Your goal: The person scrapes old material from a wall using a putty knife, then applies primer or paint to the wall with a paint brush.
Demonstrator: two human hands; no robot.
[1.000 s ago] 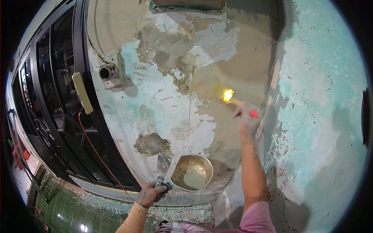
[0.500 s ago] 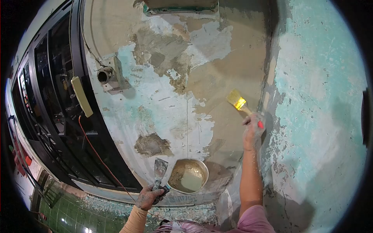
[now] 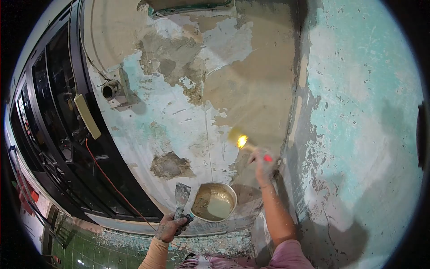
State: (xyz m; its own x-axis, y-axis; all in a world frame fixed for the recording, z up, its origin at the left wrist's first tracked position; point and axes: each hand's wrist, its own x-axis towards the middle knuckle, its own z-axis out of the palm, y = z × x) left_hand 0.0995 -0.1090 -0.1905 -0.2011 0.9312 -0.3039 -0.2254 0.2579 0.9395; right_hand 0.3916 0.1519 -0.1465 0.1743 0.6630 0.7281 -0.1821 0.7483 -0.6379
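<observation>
My left hand (image 3: 169, 227) is closed round the dark handle of a putty knife (image 3: 182, 196), whose stained blade points up. Just right of the blade sits a metal basin (image 3: 214, 202) with pale, murky liquid and brown residue inside. My right hand (image 3: 263, 166) grips a paintbrush (image 3: 241, 140) by its red-tipped handle. The brush points up and left, blurred, with its metal band shining, in front of the patchy wall (image 3: 251, 103). Whether the bristles touch the wall I cannot tell.
A pipe end (image 3: 109, 91) sticks out of the wall at the left. A dark-framed glass door (image 3: 58, 80) stands beyond it, with a cream power strip (image 3: 88, 116) and an orange cord (image 3: 107, 172). A turquoise wall (image 3: 358, 89) rises on the right.
My right hand has moved left and down with the brush, nearer to the basin. The view has shifted slightly, while my left hand still holds the putty knife.
</observation>
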